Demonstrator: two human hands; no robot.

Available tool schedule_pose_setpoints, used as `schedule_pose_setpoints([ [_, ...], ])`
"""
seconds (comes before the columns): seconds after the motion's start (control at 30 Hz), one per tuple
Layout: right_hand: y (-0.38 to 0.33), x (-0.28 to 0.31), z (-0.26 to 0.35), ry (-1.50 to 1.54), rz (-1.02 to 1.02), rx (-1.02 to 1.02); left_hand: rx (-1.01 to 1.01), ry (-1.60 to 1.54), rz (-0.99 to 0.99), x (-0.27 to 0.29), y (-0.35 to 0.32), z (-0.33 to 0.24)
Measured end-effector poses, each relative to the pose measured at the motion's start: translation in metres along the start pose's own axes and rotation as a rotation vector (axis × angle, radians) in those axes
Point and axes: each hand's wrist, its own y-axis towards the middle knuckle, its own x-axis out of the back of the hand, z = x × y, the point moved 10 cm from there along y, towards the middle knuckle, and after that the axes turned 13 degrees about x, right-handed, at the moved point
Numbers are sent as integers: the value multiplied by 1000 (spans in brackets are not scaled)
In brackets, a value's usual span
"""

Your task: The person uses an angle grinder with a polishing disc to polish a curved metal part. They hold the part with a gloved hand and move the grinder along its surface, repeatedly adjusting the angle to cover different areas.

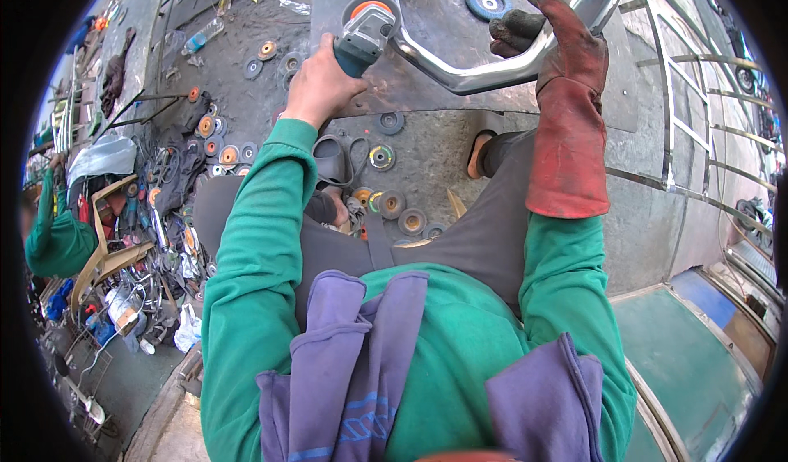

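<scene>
My bare left hand is closed around the body of an angle grinder. An orange-and-grey disc sits at the grinder's head, close beside the left bend of a shiny bent metal tube frame. On the frame's right side, my right hand, in a long red work glove with dark fingertips, grips the tube with its fingers curled around it. Beneath the frame lies a metal-topped work surface, and a blue flap disc rests on it inside the loop.
Several used grinding discs are scattered on the floor by my feet and to the left. A plastic bottle lies farther left. Welded metal frames stand at the right. Another person in a green sleeve is at the far left, near piled tools.
</scene>
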Motion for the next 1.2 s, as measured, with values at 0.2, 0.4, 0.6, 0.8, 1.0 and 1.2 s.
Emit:
schedule_pose_setpoints([
  [0.2,-6,-1,1,3,-14,-8,-24,57,38,-4,1,0],
  [0.4,41,18,-9,72,126,-91,50,-210,-66,23,13,19],
  [0.6,52,48,-33,715,174,-103,6,-598,-56,43,6,35],
  [0.8,47,74,-67,668,-19,-144,23,-757,23,49,-11,44],
  [1.0,-7,41,30,271,181,81,-23,-772,82,45,-60,48],
  [1.2,-62,-42,73,-46,391,192,-26,-490,134,20,-85,37],
])
